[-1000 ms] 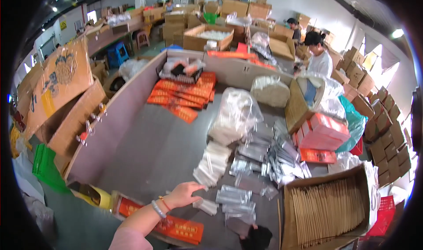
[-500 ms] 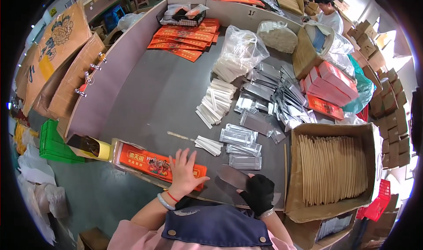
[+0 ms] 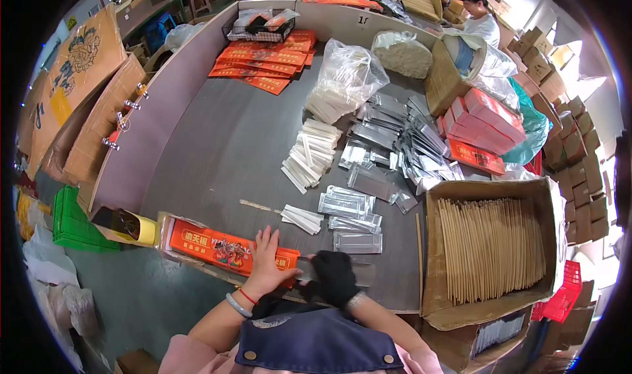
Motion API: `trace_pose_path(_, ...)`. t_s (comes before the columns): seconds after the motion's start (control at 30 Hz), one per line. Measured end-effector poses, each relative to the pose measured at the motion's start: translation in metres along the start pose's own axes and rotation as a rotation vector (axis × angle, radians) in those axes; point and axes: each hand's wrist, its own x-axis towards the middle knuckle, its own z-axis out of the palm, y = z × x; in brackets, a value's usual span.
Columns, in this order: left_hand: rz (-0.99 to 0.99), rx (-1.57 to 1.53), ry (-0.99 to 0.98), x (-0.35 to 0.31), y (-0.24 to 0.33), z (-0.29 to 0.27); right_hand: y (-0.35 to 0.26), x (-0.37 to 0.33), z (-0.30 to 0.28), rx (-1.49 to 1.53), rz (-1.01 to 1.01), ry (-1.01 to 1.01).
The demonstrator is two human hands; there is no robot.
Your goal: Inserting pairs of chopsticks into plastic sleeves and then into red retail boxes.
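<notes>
Green crate [image 3: 82,219] stood at left, flower-printed cardboard box [image 3: 79,61] rose beyond it, red crate [image 3: 561,298] showed at right, white-shirted person [image 3: 482,26] stood past the counter [image 3: 197,150].

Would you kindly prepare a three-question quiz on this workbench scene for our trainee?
1. Which hand wears the black glove?
2. True or false: the left hand is over the red-orange packet nearest the person.
3. Fill in the blank: the large open cardboard box at the right of the bench holds a row of thin tan ____.

Key: 1. The right hand. 2. True. 3. Sticks.
</notes>
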Motion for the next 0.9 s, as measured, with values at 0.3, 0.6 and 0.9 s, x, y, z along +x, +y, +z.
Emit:
trace_pose_path(0.3, 0.543, 0.294, 0.167, 0.098, 0.015, -0.014, 0.092, -0.097, -0.079, -0.309, 0.533, 0.594)
trace_pose_path(0.6, 0.693, 0.261, 0.045, 0.119, 0.007, -0.018, 0.131, -0.16, -0.101, -0.646, 1.203, 0.412)
trace_pose_path(0.9, 0.656, -0.029, -0.073, 0.152, 0.066, 0.018, 0.138, -0.157, -0.094, -0.666, 1.22, 0.279)
